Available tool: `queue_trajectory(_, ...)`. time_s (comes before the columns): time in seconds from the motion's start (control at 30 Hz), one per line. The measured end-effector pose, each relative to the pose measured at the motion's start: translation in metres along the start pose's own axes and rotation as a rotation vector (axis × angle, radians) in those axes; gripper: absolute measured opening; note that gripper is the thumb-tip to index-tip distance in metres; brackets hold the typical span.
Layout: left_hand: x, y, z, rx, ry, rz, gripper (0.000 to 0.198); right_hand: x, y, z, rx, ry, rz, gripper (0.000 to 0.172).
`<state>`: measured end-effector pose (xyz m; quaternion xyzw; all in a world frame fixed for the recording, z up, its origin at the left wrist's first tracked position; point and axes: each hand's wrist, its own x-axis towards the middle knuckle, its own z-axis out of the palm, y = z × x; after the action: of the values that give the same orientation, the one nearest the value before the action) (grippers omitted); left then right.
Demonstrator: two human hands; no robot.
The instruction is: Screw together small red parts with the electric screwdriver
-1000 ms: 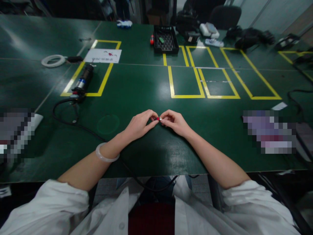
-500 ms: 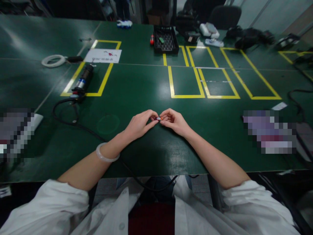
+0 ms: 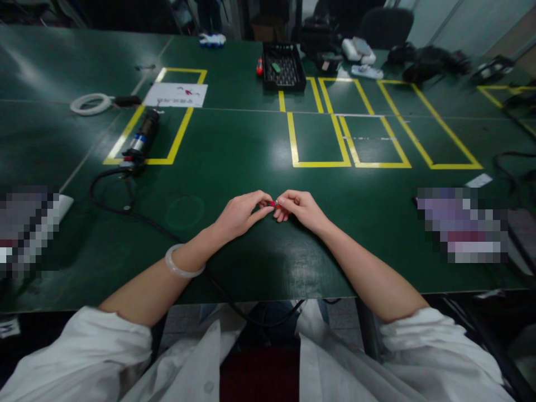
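Observation:
Between my fingertips sits a small red piece with a shiny metallic end [image 3: 273, 204], too small to name. My left hand [image 3: 245, 211] pinches its left side between thumb and fingers; a pale bangle circles that wrist. On the other side, my right hand [image 3: 302, 208] has thumb and forefinger closed at the metallic end, its other fingers curled below. Both hands are just over the green table [image 3: 251, 262], near its front edge. The fingers cover much of the piece.
Left of my hands lies a black and silver cylindrical tool [image 3: 142, 137] with a black cable. Behind it are a white sheet [image 3: 176, 95] and a white coil [image 3: 90, 104]. A black crate [image 3: 285, 86] stands at the back; pixelated objects lie at both sides.
My right hand has turned and shifted its grip on the small piece, its lower fingers now curled under. More red shows between the fingertips. My left hand stays almost in place.

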<state>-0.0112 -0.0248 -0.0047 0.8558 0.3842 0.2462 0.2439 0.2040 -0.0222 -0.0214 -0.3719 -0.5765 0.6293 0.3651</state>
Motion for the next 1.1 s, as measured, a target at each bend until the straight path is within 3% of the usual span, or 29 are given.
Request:
queue_trajectory(0.33, 0.001, 0.003, 0.001, -0.019, -0.004, -0.013, 0.031, -0.001, -0.002, 0.000, -0.007, -0.015, 0.014, 0.050)
queue_trajectory(0.53, 0.001, 0.002, -0.001, -0.008, 0.004, 0.024, 0.026, -0.001, 0.002, -0.001, 0.001, -0.018, 0.004, 0.042)
queue_trajectory(0.9, 0.001, 0.003, -0.004, 0.018, 0.009, 0.019, 0.022, 0.000, 0.009, -0.001, -0.164, 0.063, -0.154, 0.026)
queue_trajectory(1.0, 0.003, -0.003, -0.016, 0.096, 0.030, 0.002, 0.027, 0.001, 0.010, -0.002, -0.174, 0.070, -0.143, 0.025)
queue_trajectory(1.1, 0.005, -0.023, -0.046, 0.262, 0.098, -0.072, 0.040, 0.002, 0.011, -0.003, -0.168, 0.047, -0.136, 0.025)
